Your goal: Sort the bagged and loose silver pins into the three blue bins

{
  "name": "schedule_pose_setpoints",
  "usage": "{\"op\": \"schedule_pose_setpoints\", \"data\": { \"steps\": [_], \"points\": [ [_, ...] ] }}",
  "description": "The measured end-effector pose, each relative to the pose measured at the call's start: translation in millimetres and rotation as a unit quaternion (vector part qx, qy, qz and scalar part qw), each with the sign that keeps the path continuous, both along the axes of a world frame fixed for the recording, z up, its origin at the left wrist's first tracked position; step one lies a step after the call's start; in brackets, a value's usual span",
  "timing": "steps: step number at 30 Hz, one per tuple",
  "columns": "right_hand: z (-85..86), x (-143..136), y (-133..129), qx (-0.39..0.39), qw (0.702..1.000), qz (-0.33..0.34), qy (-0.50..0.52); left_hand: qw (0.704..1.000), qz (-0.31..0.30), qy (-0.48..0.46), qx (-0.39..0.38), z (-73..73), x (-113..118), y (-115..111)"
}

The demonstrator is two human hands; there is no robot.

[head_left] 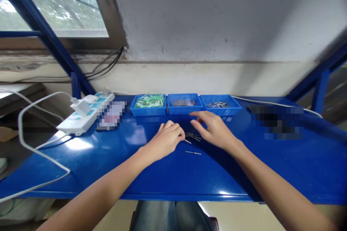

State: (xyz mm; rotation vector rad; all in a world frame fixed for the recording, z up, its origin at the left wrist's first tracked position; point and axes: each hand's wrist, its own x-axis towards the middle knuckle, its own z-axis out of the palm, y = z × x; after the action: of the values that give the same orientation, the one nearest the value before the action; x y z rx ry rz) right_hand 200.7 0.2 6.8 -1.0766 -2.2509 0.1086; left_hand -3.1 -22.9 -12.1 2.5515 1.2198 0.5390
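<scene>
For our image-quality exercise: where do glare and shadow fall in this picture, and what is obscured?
Head view: bright glare on the blue table beside the power strip; head view: dark shadow beside the right forearm; head view: window partly overexposed; head view: pixelated patches left and right hide detail; head view: metal pins too small for fine detail.

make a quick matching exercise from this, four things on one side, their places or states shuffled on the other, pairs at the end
1. white plastic power strip
2. leftmost blue plastic bin
3. single thin silvery metal pin
4. left hand

A. filled with something green
B. curled beside a loose pile of metal pins
C. has a white charger plugged in
D. lies alone on the blue table

Pairs: 1-C, 2-A, 3-D, 4-B
</scene>
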Motion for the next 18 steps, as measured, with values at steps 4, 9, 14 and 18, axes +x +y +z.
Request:
{"op": "schedule_pose_setpoints", "data": {
  "steps": [4,9,14,18],
  "points": [
    [-5.3,-13,-10,0.033,0.996,0.068,-0.055,0.993,0.038,-0.115,-0.002,0.0,-4,4],
    [-5.9,-15,-10,0.075,0.99,0.078,-0.091,0.975,0.065,-0.21,-0.026,-0.1,-4,4],
    [5.1,14,12,0.132,0.986,-0.102,-0.028,0.983,0.02,-0.167,-0.07,5.0,3,-7],
    [6.2,57,35,0.09,0.935,-0.343,0.021,0.995,-0.066,-0.045,-0.058,5.8,14,-19]
  ]
}}
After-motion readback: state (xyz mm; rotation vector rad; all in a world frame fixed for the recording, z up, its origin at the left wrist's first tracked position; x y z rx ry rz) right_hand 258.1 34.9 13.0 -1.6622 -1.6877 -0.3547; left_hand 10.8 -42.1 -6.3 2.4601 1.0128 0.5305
